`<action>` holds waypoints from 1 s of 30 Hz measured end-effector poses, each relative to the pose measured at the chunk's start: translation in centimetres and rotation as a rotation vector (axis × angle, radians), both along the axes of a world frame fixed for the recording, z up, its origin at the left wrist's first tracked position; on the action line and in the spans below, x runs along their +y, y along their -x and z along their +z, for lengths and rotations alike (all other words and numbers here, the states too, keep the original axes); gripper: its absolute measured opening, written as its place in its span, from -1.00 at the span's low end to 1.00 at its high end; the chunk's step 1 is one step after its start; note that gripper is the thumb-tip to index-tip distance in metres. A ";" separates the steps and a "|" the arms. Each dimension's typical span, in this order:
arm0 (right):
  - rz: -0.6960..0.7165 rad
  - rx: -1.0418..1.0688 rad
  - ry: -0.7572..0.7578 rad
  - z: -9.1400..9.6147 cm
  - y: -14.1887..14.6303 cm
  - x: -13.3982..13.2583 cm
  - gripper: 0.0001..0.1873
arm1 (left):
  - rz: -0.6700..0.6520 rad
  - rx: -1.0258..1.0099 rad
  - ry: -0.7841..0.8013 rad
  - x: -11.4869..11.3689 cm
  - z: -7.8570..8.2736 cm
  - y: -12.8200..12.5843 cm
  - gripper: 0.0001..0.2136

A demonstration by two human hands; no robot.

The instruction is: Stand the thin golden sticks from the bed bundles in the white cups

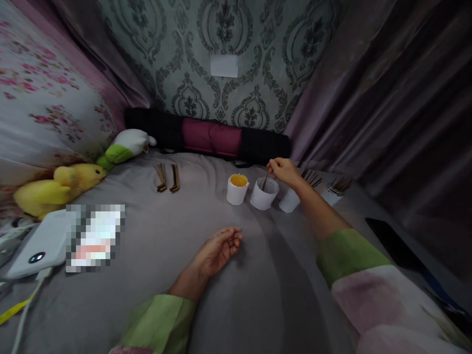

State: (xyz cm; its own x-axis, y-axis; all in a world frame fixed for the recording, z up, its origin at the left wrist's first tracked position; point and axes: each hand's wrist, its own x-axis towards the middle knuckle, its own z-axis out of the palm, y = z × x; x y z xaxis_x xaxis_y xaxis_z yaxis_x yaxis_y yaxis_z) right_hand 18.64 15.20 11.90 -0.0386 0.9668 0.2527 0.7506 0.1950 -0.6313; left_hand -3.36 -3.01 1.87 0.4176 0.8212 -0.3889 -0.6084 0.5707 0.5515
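My right hand (pixel 283 170) pinches a thin brown stick (pixel 266 181) by its upper end. The stick's lower part slants down inside a white cup (pixel 262 200). To the left of that cup stands another white cup (pixel 236 194) with a yellow inside. Two more white cups, one partly behind my right forearm (pixel 288 202) and one farther right (pixel 332 197), have several thin brown sticks (pixel 339 185) poking out. My left hand (pixel 220 249) lies on the grey sheet, fingers loosely curled and apart, with nothing in it. Two small bunches of brown sticks (pixel 161 178) (pixel 174 179) lie to the left.
A black and maroon roll (pixel 212 137) lies along the patterned wall. On the left are a yellow plush toy (pixel 44 195), a white and green plush toy (pixel 127 146), a white power bank (pixel 44 246) with a cable, and a blurred-out bright screen (pixel 96 238). A dark phone (pixel 393 243) lies right.
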 end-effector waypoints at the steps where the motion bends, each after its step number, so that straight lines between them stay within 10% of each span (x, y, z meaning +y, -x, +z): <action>1: -0.006 0.002 0.004 0.0 0.0 0.0 -0.70 | -0.001 -0.001 -0.001 0.0 0.0 0.0 -0.87; 30: -0.064 0.210 0.128 -0.3 0.6 -0.2 -0.53 | -0.012 -0.006 -0.015 0.2 0.1 -0.1 -0.88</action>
State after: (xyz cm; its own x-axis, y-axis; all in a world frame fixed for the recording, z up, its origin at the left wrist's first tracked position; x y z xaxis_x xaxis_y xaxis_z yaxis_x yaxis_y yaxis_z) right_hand 18.03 14.99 11.65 0.0643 0.9901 0.1246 0.6085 0.0601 -0.7913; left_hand -3.24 -2.80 1.92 0.4300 0.8217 -0.3740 -0.6045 0.5697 0.5568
